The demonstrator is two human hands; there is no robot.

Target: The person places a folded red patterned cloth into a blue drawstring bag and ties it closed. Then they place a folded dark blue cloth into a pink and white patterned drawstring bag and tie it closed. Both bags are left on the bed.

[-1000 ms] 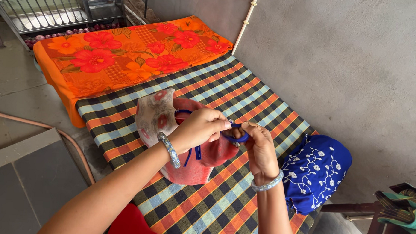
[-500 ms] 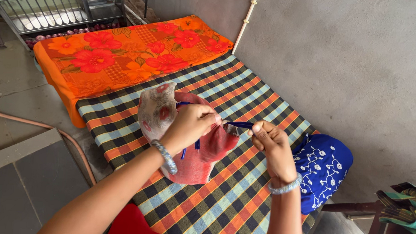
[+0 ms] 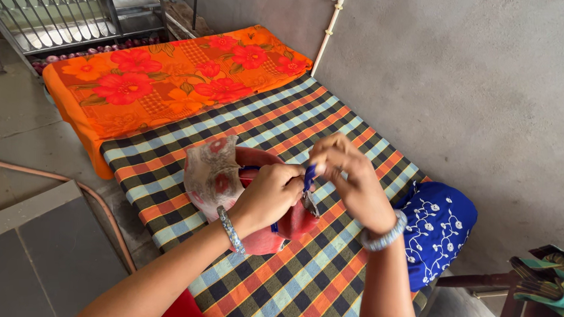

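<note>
A pink and red floral cloth (image 3: 214, 168) with a blue cord (image 3: 309, 176) lies bunched on a checked bed cover (image 3: 303, 278). My left hand (image 3: 269, 194) grips the gathered edge of the cloth. My right hand (image 3: 347, 173) is raised just beside it, blurred, pinching the blue cord and holding it upright. Both wrists carry silver bangles.
An orange flowered sheet (image 3: 160, 79) covers the far end of the bed. A blue embroidered pillow (image 3: 436, 229) lies at the right, by the grey wall. A metal rack (image 3: 62, 13) stands at the far left, folded cloth on a wooden stand (image 3: 540, 280) at the right edge.
My right hand has swung from pulling the blue cord out to the right to lifting it up over my left hand. The cloth is bunched tighter under my left hand.
</note>
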